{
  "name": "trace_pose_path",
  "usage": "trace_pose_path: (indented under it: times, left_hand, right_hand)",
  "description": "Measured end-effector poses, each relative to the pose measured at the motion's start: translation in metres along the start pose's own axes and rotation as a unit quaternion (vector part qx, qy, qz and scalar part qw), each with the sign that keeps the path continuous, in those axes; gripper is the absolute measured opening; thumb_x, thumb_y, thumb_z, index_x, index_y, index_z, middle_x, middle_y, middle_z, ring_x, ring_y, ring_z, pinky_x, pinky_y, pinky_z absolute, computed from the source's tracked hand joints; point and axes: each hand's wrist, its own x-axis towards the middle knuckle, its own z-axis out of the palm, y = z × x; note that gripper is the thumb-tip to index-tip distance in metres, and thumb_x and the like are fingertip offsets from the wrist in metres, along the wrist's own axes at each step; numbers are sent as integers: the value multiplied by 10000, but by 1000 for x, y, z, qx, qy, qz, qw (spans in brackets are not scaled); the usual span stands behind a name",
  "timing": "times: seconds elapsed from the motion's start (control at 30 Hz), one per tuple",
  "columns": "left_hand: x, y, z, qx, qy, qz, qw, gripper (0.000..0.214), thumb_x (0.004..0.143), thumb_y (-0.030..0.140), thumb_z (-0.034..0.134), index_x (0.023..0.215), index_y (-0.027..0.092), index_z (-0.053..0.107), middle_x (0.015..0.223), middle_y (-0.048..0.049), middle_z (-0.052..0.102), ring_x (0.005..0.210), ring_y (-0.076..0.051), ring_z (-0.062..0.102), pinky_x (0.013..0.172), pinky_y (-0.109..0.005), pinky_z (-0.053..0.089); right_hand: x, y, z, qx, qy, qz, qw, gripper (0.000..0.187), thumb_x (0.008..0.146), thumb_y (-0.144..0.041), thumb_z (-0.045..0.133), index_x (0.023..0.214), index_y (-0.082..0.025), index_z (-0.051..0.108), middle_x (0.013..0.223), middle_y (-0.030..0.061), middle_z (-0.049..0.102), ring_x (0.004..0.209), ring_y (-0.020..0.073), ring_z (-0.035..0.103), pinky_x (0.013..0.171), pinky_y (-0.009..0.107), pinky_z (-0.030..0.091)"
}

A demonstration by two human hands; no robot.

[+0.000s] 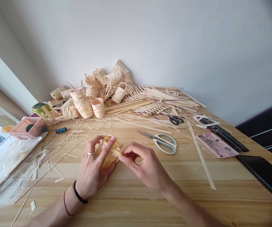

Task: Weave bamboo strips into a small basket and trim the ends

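A small woven bamboo basket (109, 159) is held just above the middle of the wooden table. My left hand (94, 167), with a ring on one finger, wraps around its side. At the basket's right edge, the thumb and fingers of my right hand (145, 164) pinch the end of a flat bamboo strip (116, 152). The basket is tilted, and much of it is hidden behind my left fingers. To the right of my hands lie scissors with pale handles (165, 143), their blades apart.
Several small woven baskets (82, 105) are piled against the wall beside a heap of bamboo strips (164, 97). Black scissors (176, 120), a pink tray (216, 145) and a phone (263, 173) lie on the right. A pink box (27, 127) and a blue thread spool (61, 130) are at left.
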Motion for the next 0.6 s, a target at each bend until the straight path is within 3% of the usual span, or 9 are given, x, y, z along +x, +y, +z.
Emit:
trace_pose_path:
  times: [0.2, 0.43, 0.6]
  left_hand:
    - [2, 3, -5, -70, -17, 15, 997, 861, 946, 259, 714, 1666, 324, 247, 1429, -156, 455, 1241, -308, 555, 1027, -502, 575]
    - [5, 1, -9, -149, -36, -34, 988, 792, 954, 306, 706, 1626, 245, 291, 1565, -193, 424, 1478, -344, 469, 1138, -535, 535]
    - [2, -1, -6, -137, -59, -26, 988, 726, 987, 283, 672, 1622, 308, 322, 1530, -153, 535, 1377, -304, 620, 1024, -443, 628]
  right_hand:
    - [1, 6, -2, 18, -10, 27, 999, 165, 979, -272, 683, 839, -191, 716, 799, 25, 721, 700, 169, 644, 647, 286, 485]
    - [0, 7, -3, -18, 0, 0, 1000, 189, 981, -263, 672, 811, -189, 714, 774, 27, 703, 676, 163, 617, 636, 287, 460]
    - [3, 7, -4, 80, -21, 91, 992, 235, 934, -367, 745, 786, -187, 711, 745, 13, 706, 650, 154, 611, 622, 280, 465]
